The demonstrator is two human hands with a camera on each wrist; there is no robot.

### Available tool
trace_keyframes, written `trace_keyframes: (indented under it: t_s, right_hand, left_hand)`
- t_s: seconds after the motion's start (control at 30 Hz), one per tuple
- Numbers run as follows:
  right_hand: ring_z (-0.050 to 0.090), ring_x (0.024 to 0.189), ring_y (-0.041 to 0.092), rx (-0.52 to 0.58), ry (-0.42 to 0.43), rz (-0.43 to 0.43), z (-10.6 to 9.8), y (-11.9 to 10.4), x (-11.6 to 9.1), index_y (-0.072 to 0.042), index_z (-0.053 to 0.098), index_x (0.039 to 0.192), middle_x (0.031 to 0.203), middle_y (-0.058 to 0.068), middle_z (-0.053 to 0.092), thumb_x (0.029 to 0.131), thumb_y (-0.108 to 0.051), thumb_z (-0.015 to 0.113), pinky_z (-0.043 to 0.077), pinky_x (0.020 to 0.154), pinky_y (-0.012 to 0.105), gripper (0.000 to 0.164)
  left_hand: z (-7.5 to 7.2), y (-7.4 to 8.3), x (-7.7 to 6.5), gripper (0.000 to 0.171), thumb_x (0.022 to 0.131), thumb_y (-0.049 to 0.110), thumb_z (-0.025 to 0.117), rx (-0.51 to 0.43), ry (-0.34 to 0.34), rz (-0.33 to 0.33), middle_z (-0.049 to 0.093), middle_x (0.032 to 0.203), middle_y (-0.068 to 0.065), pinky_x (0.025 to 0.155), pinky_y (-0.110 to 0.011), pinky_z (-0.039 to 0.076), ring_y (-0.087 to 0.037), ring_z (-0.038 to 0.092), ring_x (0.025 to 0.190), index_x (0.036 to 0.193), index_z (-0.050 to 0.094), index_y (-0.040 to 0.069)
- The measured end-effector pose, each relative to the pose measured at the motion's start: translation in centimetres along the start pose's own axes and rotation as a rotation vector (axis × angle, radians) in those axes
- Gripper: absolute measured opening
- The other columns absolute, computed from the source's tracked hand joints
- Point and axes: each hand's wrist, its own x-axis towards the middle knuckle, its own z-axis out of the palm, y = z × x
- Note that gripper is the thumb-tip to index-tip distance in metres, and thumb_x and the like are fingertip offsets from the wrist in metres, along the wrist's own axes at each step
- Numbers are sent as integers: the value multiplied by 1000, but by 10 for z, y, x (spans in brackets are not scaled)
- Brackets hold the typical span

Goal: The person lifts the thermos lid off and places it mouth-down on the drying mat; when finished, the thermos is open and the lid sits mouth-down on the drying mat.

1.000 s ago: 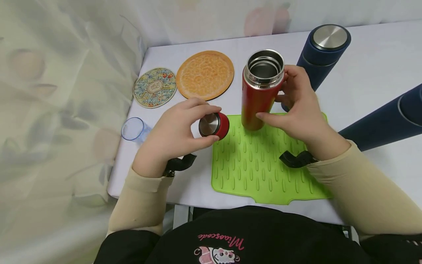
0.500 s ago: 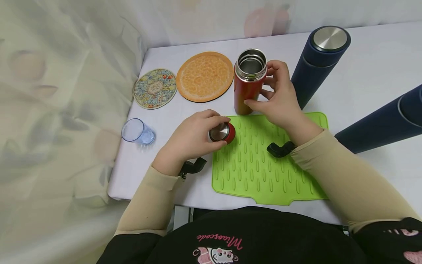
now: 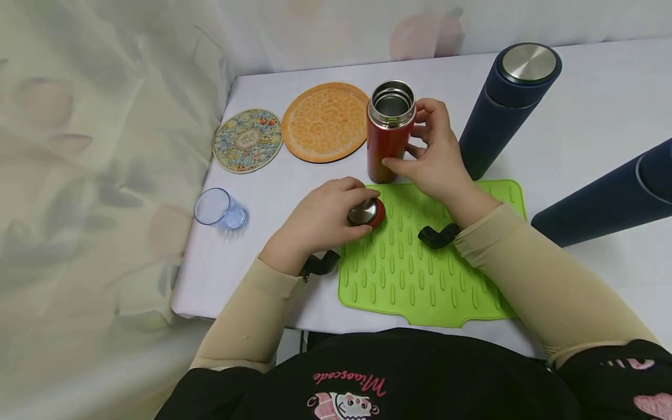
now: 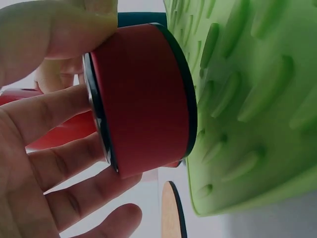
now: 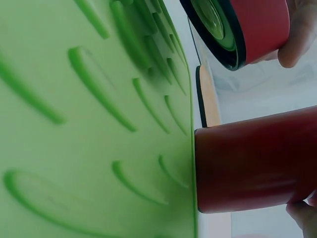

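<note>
My left hand (image 3: pixel 328 213) pinches a red thermos lid (image 3: pixel 378 213) with a steel top between thumb and fingers. In the right wrist view the lid's black-rimmed underside (image 5: pixel 234 47) shows a little above the green ridged mat (image 3: pixel 409 262), near its far-left corner. My right hand (image 3: pixel 438 154) grips a red thermos flask (image 3: pixel 385 149) from its right side, thumb low on the body. The flask stands upright and uncapped at the far edge of the mat, its steel mouth facing up.
Two dark blue thermos flasks (image 3: pixel 501 116) (image 3: pixel 598 198) stand to the right. A round orange mat (image 3: pixel 325 122) and a patterned round coaster (image 3: pixel 248 141) lie at the back left. A small blue glass (image 3: pixel 220 209) stands near the table's left side.
My right hand has moved the flask left and away, and lowered it to the far edge of the mat. My left hand has carried the lid right, lower over the mat.
</note>
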Motion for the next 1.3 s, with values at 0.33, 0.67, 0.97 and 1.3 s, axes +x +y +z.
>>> trace_keyframes:
  t_s: [0.33,0.67,0.97,1.3]
  right_hand:
    - [58,121,20,-99,-28,57,-1,-1,3,-20,35,140,132,6,43,77,-3,86,51,103,41,83]
    - [56,123,19,-174,-55,99,-3,-4,5,-22,37,143,138,5,45,79,-12,86,51,102,40,81]
    - [55,126,21,-203,-70,126,-1,-4,7,-22,34,147,142,6,47,82,-15,85,52,102,42,82]
    - [52,133,21,-203,-108,170,-4,-10,4,-24,32,151,148,4,46,85,-15,82,49,105,42,83]
  left_hand:
    - [7,-1,7,53,83,36,77,52,-24,-18,61,120,3,96,-36,47,-17,57,107,133,66,21]
    - [9,-1,8,52,85,37,76,82,-41,-6,62,121,2,95,-38,47,-20,58,106,134,66,21]
    - [9,1,9,51,85,35,76,112,-16,7,62,121,1,95,-39,48,-21,58,107,133,66,20]
    - [9,3,12,52,87,38,74,160,-58,-30,64,125,0,97,-41,48,-23,60,111,135,64,20]
